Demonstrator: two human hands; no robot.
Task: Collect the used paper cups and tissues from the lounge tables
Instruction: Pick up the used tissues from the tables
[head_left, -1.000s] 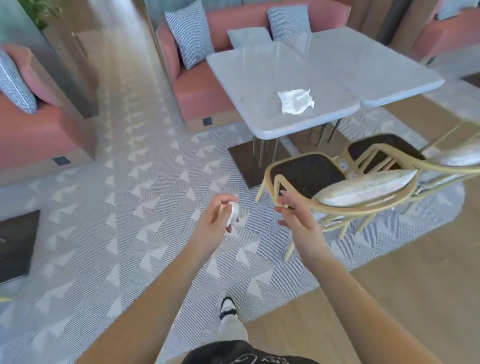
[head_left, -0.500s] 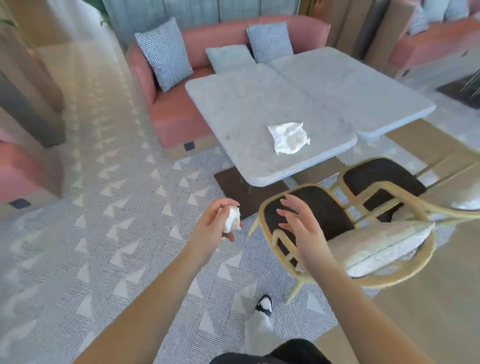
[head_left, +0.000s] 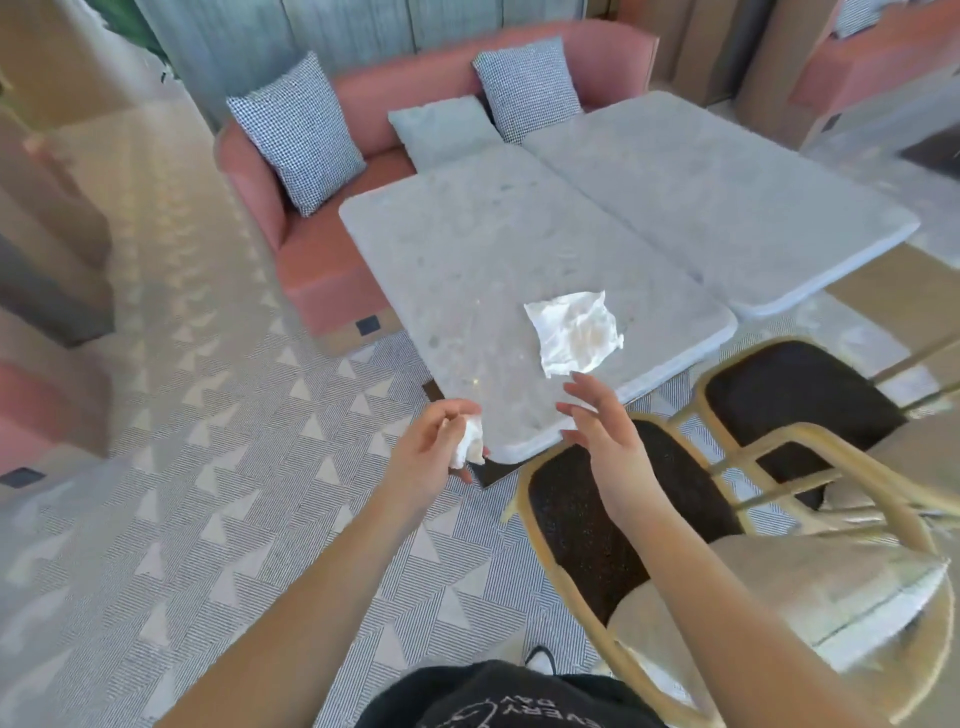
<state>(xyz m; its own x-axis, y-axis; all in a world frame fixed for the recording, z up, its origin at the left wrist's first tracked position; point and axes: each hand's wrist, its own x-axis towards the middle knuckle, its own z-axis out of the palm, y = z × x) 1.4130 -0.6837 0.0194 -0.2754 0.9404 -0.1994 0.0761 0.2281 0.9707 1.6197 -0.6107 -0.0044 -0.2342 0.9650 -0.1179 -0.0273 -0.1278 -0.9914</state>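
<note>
A crumpled white tissue (head_left: 574, 331) lies flat near the front edge of the grey marble table (head_left: 467, 260). My right hand (head_left: 602, 431) hovers open just below it, fingers spread, the fingertips a short way from the tissue's near corner. My left hand (head_left: 431, 457) is left of the table's near corner and grips a small balled-up white tissue (head_left: 470, 441) between thumb and fingers. No paper cup is in sight.
A second marble table (head_left: 727, 197) butts against the first on the right. Two wooden chairs with dark seats (head_left: 587, 509) and pale cushions (head_left: 831, 597) stand at the near side. A pink sofa (head_left: 322, 260) with checked pillows lines the far side. Patterned carpet (head_left: 208, 467) spreads to the left.
I have walked closer to the table. My right hand has risen over the table edge toward the flat tissue. The left hand keeps its balled tissue.
</note>
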